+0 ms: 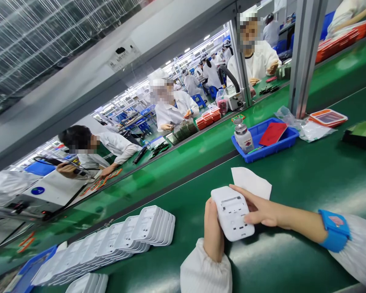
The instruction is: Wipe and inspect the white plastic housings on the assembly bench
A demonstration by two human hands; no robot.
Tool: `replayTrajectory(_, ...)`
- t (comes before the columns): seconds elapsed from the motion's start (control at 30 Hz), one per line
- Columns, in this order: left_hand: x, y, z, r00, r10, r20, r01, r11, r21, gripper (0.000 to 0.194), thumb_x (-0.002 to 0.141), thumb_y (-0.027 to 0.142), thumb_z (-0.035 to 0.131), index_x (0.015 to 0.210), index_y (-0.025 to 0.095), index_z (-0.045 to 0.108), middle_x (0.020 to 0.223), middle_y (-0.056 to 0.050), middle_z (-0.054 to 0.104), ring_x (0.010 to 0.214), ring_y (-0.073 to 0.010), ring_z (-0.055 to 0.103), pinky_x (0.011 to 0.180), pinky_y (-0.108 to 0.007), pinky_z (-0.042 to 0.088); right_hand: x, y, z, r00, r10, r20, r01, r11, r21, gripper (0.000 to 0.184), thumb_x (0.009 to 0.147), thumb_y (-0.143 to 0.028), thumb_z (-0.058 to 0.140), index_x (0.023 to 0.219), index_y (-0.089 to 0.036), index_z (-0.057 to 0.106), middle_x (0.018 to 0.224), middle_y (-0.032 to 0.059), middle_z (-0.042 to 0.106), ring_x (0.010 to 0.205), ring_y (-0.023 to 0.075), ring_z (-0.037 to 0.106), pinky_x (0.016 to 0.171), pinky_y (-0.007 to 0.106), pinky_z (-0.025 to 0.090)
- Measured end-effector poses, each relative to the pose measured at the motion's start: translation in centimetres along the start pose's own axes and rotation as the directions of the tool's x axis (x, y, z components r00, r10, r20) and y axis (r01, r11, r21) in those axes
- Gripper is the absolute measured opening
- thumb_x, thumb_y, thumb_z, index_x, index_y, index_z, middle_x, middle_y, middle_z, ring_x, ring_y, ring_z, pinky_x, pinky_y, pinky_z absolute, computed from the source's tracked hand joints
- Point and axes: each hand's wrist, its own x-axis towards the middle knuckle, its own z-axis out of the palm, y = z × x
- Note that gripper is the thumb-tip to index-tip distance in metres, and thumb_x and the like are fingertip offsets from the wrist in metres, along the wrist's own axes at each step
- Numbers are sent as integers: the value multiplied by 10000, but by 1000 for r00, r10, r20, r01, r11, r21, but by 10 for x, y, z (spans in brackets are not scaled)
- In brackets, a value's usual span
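Note:
A white plastic casing with moulded slots is held between both my hands over the green bench. My left hand grips its left edge, fingers hidden behind it. My right hand is closed on its right side, thumb across the face; a blue wrist strap sits on that wrist. A white cloth wipe lies just behind the casing, partly under my right hand. A long overlapping row of the same white casings lies to the left on the bench.
A blue tray holding a dispenser bottle and a red card stands behind, by an aluminium post. A green conveyor belt runs between me and several white-coated workers opposite. Plastic bags and an orange tray lie right.

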Motion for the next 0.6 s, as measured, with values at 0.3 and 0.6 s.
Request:
replayTrajectory(0.3,-6,14,25,974,-154,165,197,938,-287,466,916,450,436,1299,194,503,1344,-94,523,1272,-274,444,1007,-390,409,3,9,-6,955,-195,-221,196,980,-20,720,828,-651,486,1400,-242,329,1415,102,383,1305,300,343,1067,473,298)
replayTrajectory(0.6,-9,2,44,848,-393,356,469,869,-160,489,932,446,393,1298,138,497,1148,-151,645,1003,-289,640,781,-366,538,-1,-8,-25,674,-674,-303,442,696,-566,356,917,-494,439,1146,-280,609,1306,70,439,1231,268,417,1040,441,340)
